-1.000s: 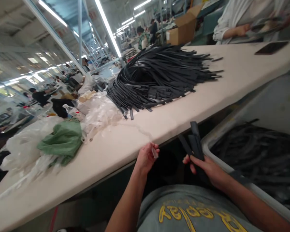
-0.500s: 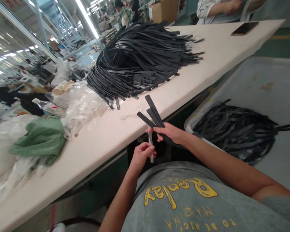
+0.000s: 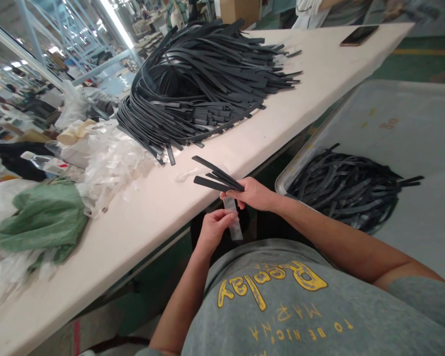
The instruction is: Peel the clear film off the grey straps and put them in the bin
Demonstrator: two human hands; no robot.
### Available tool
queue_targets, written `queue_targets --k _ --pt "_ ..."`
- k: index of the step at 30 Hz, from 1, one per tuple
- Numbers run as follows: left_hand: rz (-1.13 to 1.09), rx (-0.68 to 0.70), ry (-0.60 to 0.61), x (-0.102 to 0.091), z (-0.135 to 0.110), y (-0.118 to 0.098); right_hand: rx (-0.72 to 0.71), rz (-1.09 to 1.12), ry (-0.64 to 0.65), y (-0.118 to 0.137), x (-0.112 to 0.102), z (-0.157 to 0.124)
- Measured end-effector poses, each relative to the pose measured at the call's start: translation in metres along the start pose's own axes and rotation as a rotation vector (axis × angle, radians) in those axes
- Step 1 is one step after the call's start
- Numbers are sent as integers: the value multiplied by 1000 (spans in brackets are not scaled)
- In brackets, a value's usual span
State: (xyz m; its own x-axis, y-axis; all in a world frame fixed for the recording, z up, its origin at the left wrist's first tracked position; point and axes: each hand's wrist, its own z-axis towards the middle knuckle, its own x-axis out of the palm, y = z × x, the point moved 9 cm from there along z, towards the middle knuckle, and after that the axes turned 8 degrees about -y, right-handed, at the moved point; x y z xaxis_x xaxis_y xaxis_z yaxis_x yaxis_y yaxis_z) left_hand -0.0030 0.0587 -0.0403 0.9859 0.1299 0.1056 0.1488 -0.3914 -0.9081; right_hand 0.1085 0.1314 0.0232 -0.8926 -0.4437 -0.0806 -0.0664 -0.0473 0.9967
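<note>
My right hand (image 3: 257, 193) is closed around several flat black straps (image 3: 213, 177), whose ends fan out to the left over the table edge. Just below it, my left hand (image 3: 215, 228) pinches a narrow translucent plastic strip (image 3: 236, 229) between thumb and fingers. The strip's upper end reaches the fingers of my right hand, and its lower end hangs free near my shirt. Beyond my hands, a large heap of black straps (image 3: 207, 79) lies curved across the table. The rest of the held straps is hidden behind my right hand.
The pale table (image 3: 148, 222) runs diagonally past me. On it are crumpled clear plastic (image 3: 111, 168), a green bag (image 3: 40, 220) and a phone (image 3: 359, 36). To my right a grey bin (image 3: 422, 128) holds more black straps (image 3: 348, 188). Another person's sleeve (image 3: 309, 12) shows across the table.
The held straps have swung from pointing up and left to lying flatter toward the left. The plastic strip has turned and shows its broader face. The view has shifted slightly.
</note>
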Motion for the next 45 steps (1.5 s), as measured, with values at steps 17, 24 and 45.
queue_targets --k 17,24,45 --pt "-123 -221 85 15 7 24 -10 -63 -189 2 -35 -7" --pt "-427 -204 -117 10 22 4 185 -128 -202 -29 -60 -100" --pt "-437 -162 -85 55 1 18 173 -301 -220 -43 -34 -115"
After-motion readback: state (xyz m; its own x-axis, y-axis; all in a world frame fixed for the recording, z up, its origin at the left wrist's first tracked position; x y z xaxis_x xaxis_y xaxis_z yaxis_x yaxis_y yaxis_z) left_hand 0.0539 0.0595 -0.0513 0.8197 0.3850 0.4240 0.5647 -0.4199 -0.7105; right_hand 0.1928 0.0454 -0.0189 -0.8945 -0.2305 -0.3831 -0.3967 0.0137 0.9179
